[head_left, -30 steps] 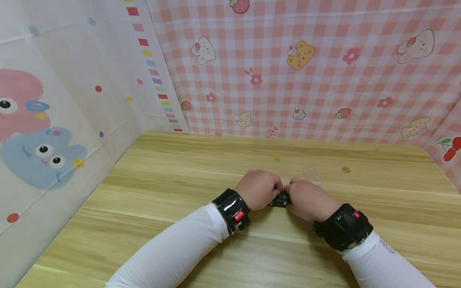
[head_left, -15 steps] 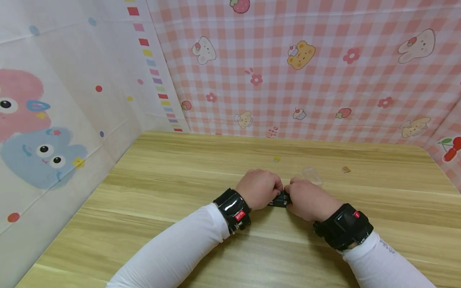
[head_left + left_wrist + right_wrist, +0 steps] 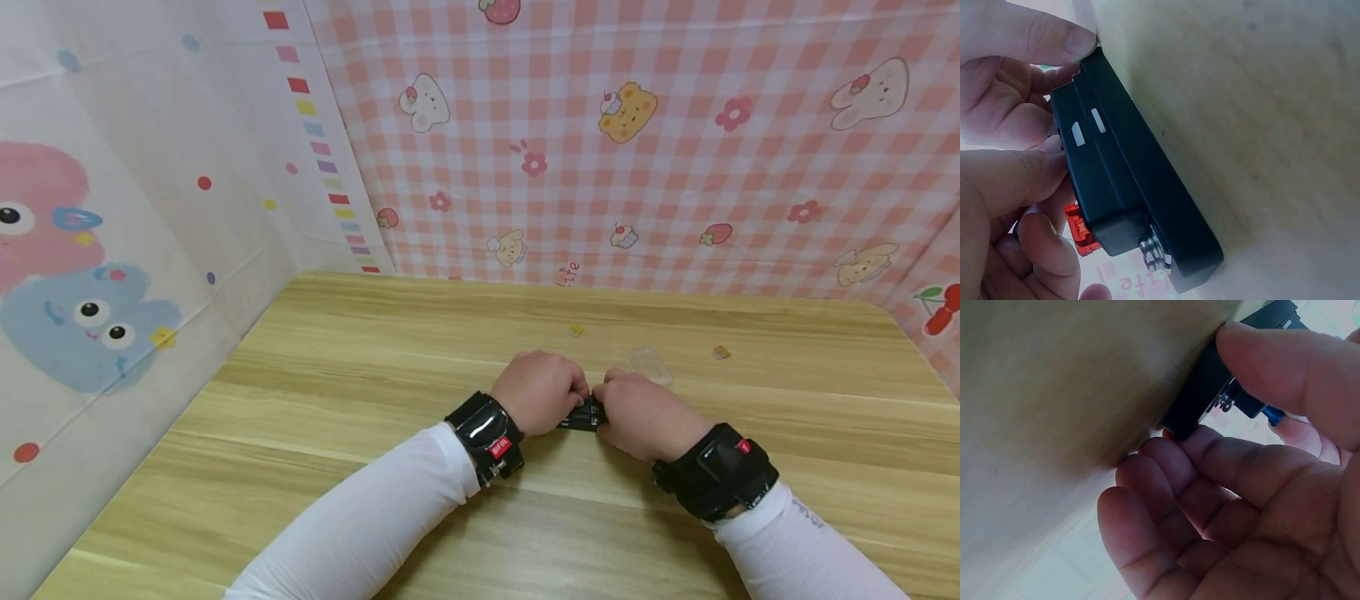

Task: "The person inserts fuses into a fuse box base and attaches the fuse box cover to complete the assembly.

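Left hand [image 3: 538,393]: fingertips seemingly pinching blue piece [image 3: 1273,415] atop black block [image 3: 582,419] | right hand [image 3: 651,413]: gripping block's right end, apparently steadying it | block: flat on table [image 3: 405,333] between hands | red piece [image 3: 1081,230]: toward block's left end | clear cover [image 3: 651,367], yellow piece [image 3: 576,331], orange piece [image 3: 722,352]: beyond block, likely leaving fingers room

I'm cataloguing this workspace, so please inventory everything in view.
table: 1, tan, lower view
printed backdrop: count unclear, pink and white, behind and beside table
block: 1, black, centre
metal fittings: 2+, silver, block's ends
red piece: 1, red, on block
blue piece: 1, blue, at block
yellow piece: 1, yellow, beyond block
clear piece: 1, colourless, right of yellow piece
orange piece: 1, orange, further right
sleeves: 2, white, forearms
wristbands: 2, black, wrists
hands: 2, bare, at block
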The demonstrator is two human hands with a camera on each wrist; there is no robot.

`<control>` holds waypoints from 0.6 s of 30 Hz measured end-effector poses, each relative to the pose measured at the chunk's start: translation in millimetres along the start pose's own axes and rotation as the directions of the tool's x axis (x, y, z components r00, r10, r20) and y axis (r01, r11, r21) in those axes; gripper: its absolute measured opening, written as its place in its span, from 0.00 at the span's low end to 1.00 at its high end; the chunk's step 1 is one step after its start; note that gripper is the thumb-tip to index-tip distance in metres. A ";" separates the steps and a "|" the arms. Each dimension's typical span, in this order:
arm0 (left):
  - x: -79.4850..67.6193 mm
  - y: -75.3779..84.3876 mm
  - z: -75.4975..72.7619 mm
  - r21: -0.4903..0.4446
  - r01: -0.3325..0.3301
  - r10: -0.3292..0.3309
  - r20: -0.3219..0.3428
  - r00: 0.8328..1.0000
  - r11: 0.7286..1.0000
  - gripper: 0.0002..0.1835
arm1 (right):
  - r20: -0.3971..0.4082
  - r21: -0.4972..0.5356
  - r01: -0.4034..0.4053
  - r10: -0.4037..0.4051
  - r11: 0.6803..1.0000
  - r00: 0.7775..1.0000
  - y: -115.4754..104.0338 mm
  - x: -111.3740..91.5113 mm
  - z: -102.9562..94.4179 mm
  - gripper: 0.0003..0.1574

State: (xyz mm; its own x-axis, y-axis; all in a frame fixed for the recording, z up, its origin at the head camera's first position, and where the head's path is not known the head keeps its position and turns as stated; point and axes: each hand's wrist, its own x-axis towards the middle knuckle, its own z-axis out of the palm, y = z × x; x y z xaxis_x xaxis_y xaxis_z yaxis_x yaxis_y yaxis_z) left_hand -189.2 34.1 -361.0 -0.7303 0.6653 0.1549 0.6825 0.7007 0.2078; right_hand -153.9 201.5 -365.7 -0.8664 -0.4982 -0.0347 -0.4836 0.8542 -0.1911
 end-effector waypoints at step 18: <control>1.2 0.1 -2.1 -0.018 0.042 -0.042 0.026 0.999 0.999 0.04 | -0.011 -0.021 0.020 -0.020 1.000 1.000 0.4 -0.4 0.6 0.09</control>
State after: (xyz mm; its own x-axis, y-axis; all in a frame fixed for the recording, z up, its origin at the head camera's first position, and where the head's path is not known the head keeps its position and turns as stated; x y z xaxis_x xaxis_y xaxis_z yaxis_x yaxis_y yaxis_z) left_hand -190.0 34.5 -358.8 -0.7572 0.6419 0.1210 0.6503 0.7234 0.2320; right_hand -153.7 202.0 -366.4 -0.8580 -0.5133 -0.0197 -0.5029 0.8472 -0.1713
